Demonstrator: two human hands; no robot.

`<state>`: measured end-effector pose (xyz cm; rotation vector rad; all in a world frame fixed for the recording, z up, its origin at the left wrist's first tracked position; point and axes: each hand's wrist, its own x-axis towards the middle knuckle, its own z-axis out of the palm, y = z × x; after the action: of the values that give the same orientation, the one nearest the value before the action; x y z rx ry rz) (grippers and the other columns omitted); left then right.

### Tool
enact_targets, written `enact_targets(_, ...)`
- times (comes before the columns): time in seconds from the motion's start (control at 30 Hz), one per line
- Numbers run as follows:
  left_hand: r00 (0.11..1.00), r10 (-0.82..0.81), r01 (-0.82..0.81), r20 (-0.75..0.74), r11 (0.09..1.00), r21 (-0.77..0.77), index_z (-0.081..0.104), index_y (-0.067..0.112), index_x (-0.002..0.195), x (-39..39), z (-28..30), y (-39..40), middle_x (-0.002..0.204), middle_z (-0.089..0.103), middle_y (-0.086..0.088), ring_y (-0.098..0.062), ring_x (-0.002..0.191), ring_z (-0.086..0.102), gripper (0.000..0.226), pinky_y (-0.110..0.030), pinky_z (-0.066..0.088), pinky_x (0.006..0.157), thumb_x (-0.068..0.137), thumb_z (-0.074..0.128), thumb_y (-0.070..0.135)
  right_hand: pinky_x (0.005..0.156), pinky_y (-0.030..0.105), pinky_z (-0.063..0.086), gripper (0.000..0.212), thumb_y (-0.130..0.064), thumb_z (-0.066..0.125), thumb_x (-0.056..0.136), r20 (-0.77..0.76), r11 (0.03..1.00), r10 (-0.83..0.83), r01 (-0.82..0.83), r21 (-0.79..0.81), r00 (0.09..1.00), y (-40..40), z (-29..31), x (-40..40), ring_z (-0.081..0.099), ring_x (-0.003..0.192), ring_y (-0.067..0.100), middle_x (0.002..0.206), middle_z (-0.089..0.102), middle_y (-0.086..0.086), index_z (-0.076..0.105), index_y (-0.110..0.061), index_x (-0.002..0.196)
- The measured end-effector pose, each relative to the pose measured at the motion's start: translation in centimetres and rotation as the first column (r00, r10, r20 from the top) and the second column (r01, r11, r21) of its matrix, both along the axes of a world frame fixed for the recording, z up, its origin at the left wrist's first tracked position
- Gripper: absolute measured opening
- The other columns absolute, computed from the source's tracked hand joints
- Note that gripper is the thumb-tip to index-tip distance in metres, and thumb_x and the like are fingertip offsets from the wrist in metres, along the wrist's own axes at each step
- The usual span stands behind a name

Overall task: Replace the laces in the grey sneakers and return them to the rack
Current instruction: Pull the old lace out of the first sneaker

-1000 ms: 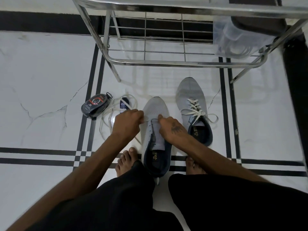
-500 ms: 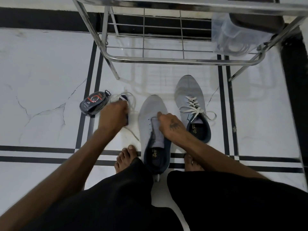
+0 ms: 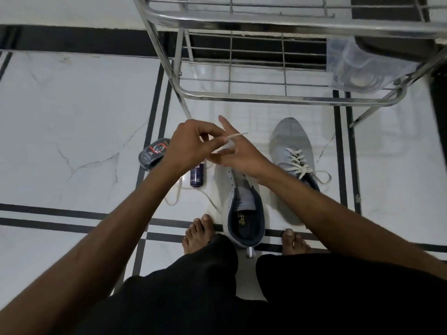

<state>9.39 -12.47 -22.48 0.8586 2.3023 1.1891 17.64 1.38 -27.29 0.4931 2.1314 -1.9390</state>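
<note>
head view, looking down at the floor: both hands are raised together above the toe of the unlaced grey mesh sneaker (image 3: 238, 189), which lies between the person's bare feet with its toe pointing away toward the chrome wire shoe rack (image 3: 278, 97). left hand (image 3: 191, 146) has its fingers curled, pinching the white flat lace (image 3: 233, 139) just behind its free tip. right hand (image 3: 238, 153) touches the same lace from the other side, index finger extended upward — whether its other fingers grip the lace i cannot tell. lace tip points right and away; its slack trails down to the floor at the left of the shoe.

key relation: the eyelet rows sit directly below and slightly nearer than the hands, long axis of the shoe running near-to-far — judged, the tip must come down and toward the body to thread, left hand leading.

second grey sneaker with white laces tied (image 3: 294, 163) lies just beside, at right. neither shoe is on the rack yet.
</note>
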Motion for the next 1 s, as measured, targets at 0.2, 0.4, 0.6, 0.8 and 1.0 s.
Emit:
enact_targets(0.2, 0.975, 0.198, -0.21, 0.102, 0.97, 0.125, 0.078, 0.014, 0.105, -1.0, -2.1, -3.3, 0.096, 0.072, 0.003, -0.005, 0.089, 0.065, 0.016, -0.017, 0.049, 0.076, 0.09, 0.071, 0.015, 0.077, 0.029, 0.06, 0.013, -0.014, 0.066, 0.095, 0.045, 0.968, -0.147, 0.153, -0.2, 0.988, -1.6, -0.6, -1.7, 0.068, 0.077, 0.016, 0.087, 0.07, 0.007, 0.068, -0.002, 0.099)
enact_targets(0.4, 0.944, 0.261, -0.322, -0.199, 0.86, -0.397, 0.065, 0.019, 0.121, 1.8, -9.1, -10.0, 0.123, 0.062, -0.001, -0.014, 0.099, 0.063, 0.035, -0.03, 0.049, 0.078, 0.088, 0.072, 0.028, 0.065, 0.027, 0.058, 0.014, -0.012, 0.061, 0.098, 0.092, 0.959, -0.241, 0.252, -0.132, 0.966, -0.8, -1.9, -0.7, 0.066, 0.07, 0.019, 0.083, 0.071, 0.012, 0.069, -0.001, 0.096)
enact_targets(0.6, 0.965, 0.155, -0.253, -0.21, 0.753, -0.607, 0.024, 0.021, 0.15, 2.1, -14.2, -9.1, 0.139, 0.051, -0.012, -0.038, 0.107, 0.062, 0.086, -0.047, 0.055, 0.08, 0.083, 0.074, 0.038, 0.062, 0.023, 0.055, 0.021, -0.01, 0.06, 0.099, 0.118, 0.968, -0.216, 0.228, -0.107, 0.969, -0.3, -2.4, 0.4, 0.062, 0.069, 0.016, 0.087, 0.068, 0.016, 0.068, 0.008, 0.104)
enact_targets(0.8, 0.934, -0.084, -0.173, -0.347, 0.744, -0.645, 0.061, 0.01, 0.107, 1.2, -15.0, -9.9, 0.105, 0.062, -0.011, -0.038, 0.083, 0.065, 0.017, -0.041, 0.051, 0.061, 0.095, 0.059, 0.022, 0.074, 0.035, 0.059, 0.024, -0.015, 0.063, 0.097, 0.162, 0.998, -0.057, 0.057, 0.004, 0.985, -0.7, -2.2, 1.2, 0.066, 0.075, 0.017, 0.1, 0.072, 0.016, 0.066, 0.008, 0.097)
enact_targets(1.0, 0.925, -0.023, -0.201, -0.38, 0.817, -0.54, 0.065, 0.008, 0.089, 2.0, -11.0, -12.4, 0.091, 0.063, -0.01, -0.031, 0.072, 0.063, 0.007, -0.032, 0.041, 0.056, 0.092, 0.066, 0.015, 0.081, 0.037, 0.057, 0.039, -0.023, 0.076, 0.086, 0.136, 0.987, 0.138, -0.148, 0.066, 0.981, -1.6, -0.8, 1.0, 0.064, 0.074, 0.011, 0.085, 0.066, 0.0, 0.062, -0.022, 0.123)
